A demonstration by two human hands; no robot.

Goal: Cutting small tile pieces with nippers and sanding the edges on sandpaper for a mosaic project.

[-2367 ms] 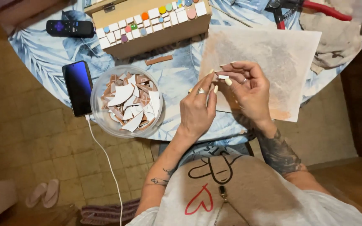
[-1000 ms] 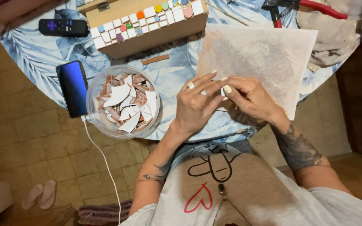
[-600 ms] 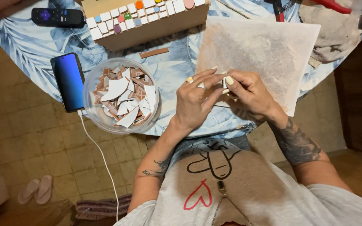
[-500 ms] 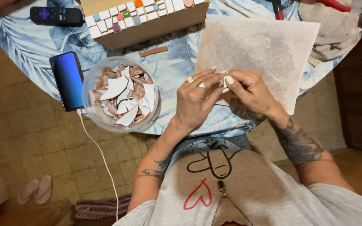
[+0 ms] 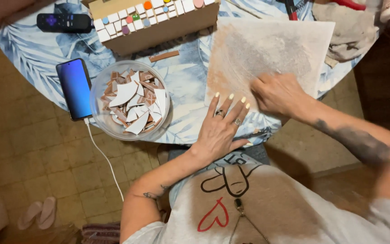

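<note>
The left hand [image 5: 220,129] is laid flat at the near edge of the paper sheet [image 5: 267,49], on the leaf-patterned cloth of the table [image 5: 41,54]; its fingers [image 5: 231,106] are spread and straight, and nothing is held by them. Just to the right of it, on the sheet itself, the right hand [image 5: 278,95] is pressed down with the fingers curled. Whether a small piece is pinched under them cannot be told.

The step in hand is judged to be the placing or pressing of a small piece on the sheet, while the sheet is steadied by the left hand. For the next move, a fresh shard would probably have to be taken from the clear bowl of broken tile [image 5: 129,101], which stands well to the left of the sheet.

Against the earlier frames, the two hands are no longer brought together around a small white piece above the sheet; they are now parted and lowered.

Left of the bowl a phone [image 5: 74,88] is lying. Farther off, beyond the sheet's left corner, a cardboard box covered with small tiles [image 5: 154,18] and a remote control [image 5: 64,21] are seen.
</note>
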